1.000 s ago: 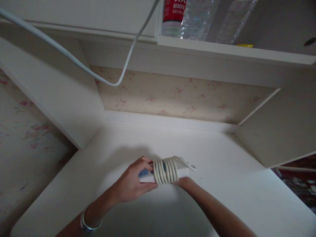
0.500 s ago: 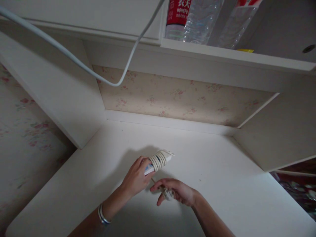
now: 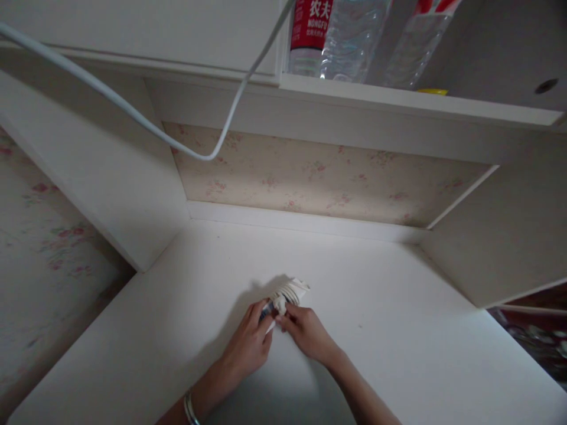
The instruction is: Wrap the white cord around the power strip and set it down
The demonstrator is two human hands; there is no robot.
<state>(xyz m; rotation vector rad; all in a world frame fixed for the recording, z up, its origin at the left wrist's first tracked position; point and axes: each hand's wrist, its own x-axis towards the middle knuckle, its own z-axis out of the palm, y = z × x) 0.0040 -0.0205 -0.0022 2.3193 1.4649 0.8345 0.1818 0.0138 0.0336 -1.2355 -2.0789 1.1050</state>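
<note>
A white power strip (image 3: 302, 285) with its own pale cord (image 3: 289, 293) wound around the middle is held just over the white desktop (image 3: 390, 354). My left hand (image 3: 247, 342) is closed around its near end, where a bit of blue shows. My right hand (image 3: 312, 335) pinches the cord's whitish plug (image 3: 280, 304) and presses it against the coils. The fingertips of both hands are almost touching there. What lies under the strip is hidden.
A thick white cable (image 3: 208, 157) hangs across the upper left, close to the camera. Above the desk, a shelf (image 3: 398, 100) holds several plastic bottles (image 3: 354, 41). White side panels (image 3: 500, 236) flank the desktop, and flowered wallpaper (image 3: 287, 171) covers the back.
My right hand has moved up and left, bringing the plug from below the strip onto the wound cord. My left hand still holds the strip, now slightly lower.
</note>
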